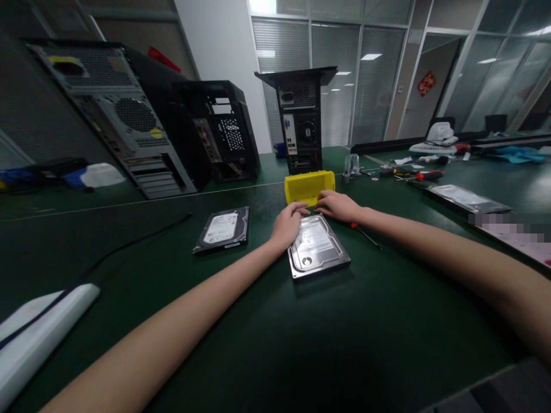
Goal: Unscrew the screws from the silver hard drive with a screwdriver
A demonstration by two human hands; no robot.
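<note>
A silver hard drive (318, 246) lies label side up on the green table in front of me. My left hand (287, 225) rests along its far left edge, fingers stretched out toward a yellow bin (307, 186). Just right of it, my right hand (337, 205) is at the bin's near right corner, by the far end of the drive. Its fingers are bent and close together; whatever is between the fingertips is too small or hidden. A screwdriver (365, 235) with a red handle lies under the right forearm, to the right of the drive.
Another hard drive (224, 229) lies to the left, with a black cable (142, 238) beyond it. Computer cases stand behind, one (299, 120) directly past the bin. Pliers and screwdrivers (417, 174) lie at back right, near another drive (467, 198). A white object (47, 327) sits front left.
</note>
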